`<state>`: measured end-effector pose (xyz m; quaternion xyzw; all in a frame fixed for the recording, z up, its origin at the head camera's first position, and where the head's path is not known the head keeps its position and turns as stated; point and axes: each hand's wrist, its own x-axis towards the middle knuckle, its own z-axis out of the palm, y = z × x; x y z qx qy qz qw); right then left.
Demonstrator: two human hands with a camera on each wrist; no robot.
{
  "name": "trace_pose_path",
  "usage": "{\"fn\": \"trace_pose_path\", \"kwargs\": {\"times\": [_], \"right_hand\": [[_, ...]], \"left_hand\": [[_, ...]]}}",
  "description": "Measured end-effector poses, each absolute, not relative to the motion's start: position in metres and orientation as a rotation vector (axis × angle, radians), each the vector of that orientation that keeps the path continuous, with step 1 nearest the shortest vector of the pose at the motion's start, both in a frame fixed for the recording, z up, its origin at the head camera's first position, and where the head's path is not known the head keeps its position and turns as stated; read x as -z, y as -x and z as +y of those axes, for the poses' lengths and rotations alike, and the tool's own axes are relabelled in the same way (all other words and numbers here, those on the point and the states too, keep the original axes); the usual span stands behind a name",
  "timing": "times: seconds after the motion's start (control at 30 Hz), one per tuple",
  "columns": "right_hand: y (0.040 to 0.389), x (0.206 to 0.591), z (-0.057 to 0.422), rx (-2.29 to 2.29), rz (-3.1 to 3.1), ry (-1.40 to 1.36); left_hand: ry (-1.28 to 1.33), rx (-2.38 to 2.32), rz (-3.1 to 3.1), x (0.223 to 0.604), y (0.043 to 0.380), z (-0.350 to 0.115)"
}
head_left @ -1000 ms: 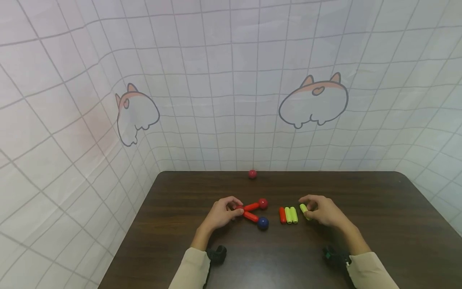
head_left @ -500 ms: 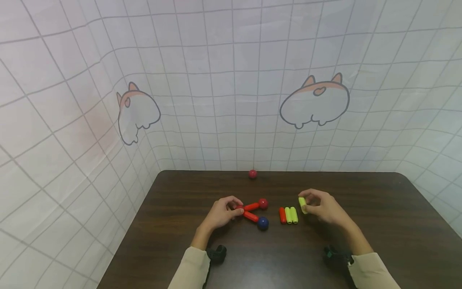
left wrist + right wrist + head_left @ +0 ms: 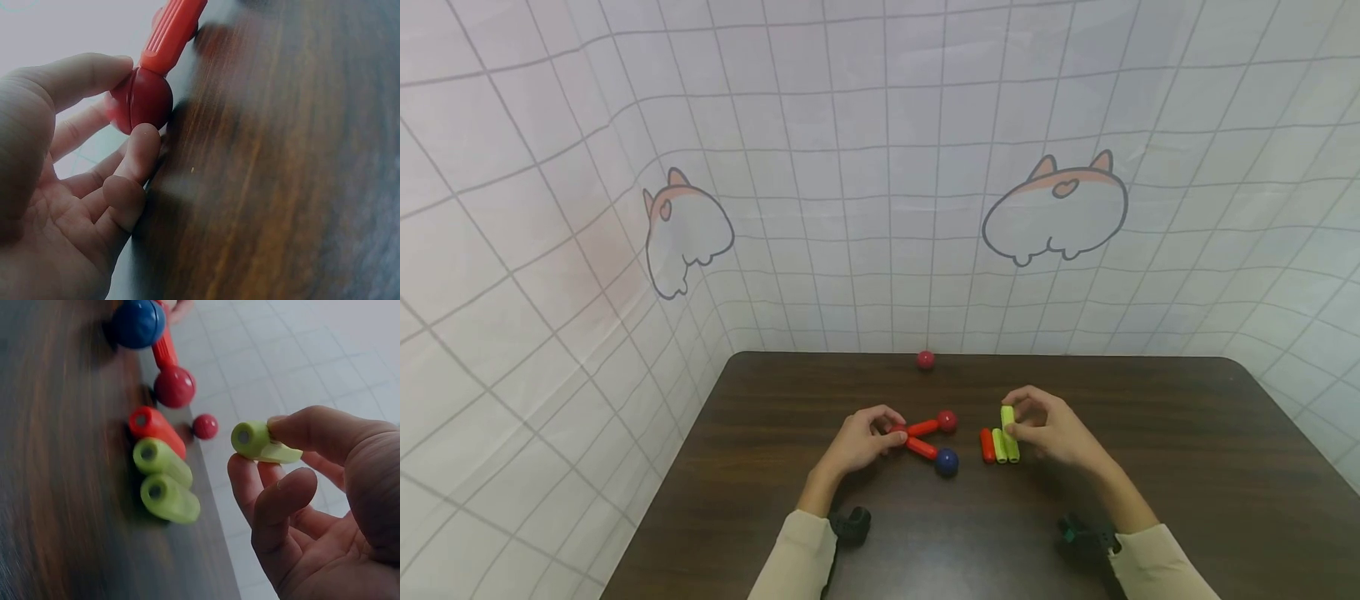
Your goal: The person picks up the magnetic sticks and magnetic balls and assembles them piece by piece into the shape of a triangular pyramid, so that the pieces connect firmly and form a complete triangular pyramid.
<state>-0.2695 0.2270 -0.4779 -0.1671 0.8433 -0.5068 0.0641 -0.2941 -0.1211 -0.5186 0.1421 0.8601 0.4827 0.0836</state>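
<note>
1. Pinching the red apex ball (image 3: 151, 100) between thumb and fingertips, the left hand (image 3: 861, 439) holds a V just above the table (image 3: 940, 542)
2. Apparently done: two red rods (image 3: 922, 448) joined at that ball, ending in a red end ball (image 3: 947, 422) and a blue ball (image 3: 947, 462)
3. The right hand (image 3: 1056, 429) nips a raised lime rod (image 3: 250, 439), unattached
4. Seemingly left: a loose red rod (image 3: 987, 446) and two lime rods (image 3: 999, 447) lying alongside, plus a far red ball (image 3: 926, 360)

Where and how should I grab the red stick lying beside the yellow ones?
Probably pinch that red stick by its two ends, coming from above. It lies flat, and a yellow stick sits close along its right side, leaving little room for a finger there; both ends look free.
</note>
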Motion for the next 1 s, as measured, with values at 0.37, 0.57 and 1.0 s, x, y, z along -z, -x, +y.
{"fn": "trace_pose_path", "kwargs": {"times": [0.37,0.57,1.0], "right_hand": [[0.265,0.48,0.195,1.604,2.51,0.495],[0.263,0.482,0.177,1.618,2.502,0.482],[0.268,0.488,0.148,1.64,2.494,0.526]], "left_hand": [[-0.444,-1.445,2.555,0.518,0.295,-0.123],[-0.45,-1.442,2.548,0.517,0.295,-0.124],[-0.452,-1.431,2.551,0.518,0.294,-0.124]]}}
